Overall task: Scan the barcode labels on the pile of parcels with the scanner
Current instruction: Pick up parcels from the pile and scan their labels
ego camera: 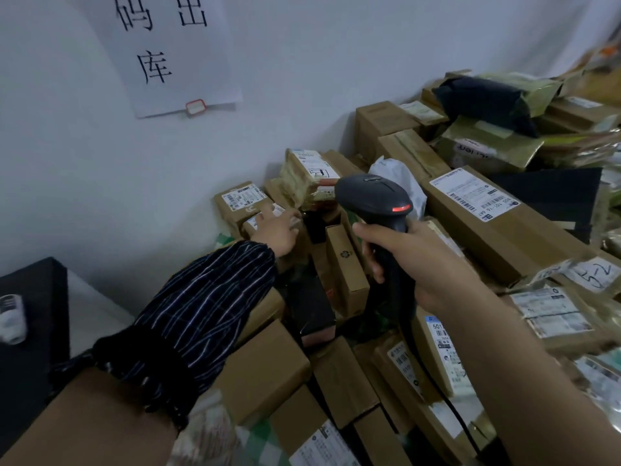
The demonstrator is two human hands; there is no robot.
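A pile of brown cardboard parcels (497,230) with white barcode labels fills the right and lower part of the view. My right hand (416,260) is shut on the handle of a black handheld scanner (376,200), whose red light glows on its head; the head points away toward the far parcels. My left hand (277,230), in a dark striped sleeve, reaches to the back of the pile and rests on a small labelled parcel (258,220) next to the wall. Whether its fingers grip that parcel I cannot tell. Another small labelled box (240,200) lies just behind it.
A white wall with a paper sign (168,52) stands behind the pile. A black surface (33,297) with a white object on it is at the left. Black and green plastic mailers (487,99) top the far right of the pile. The scanner's cable (447,401) trails down over parcels.
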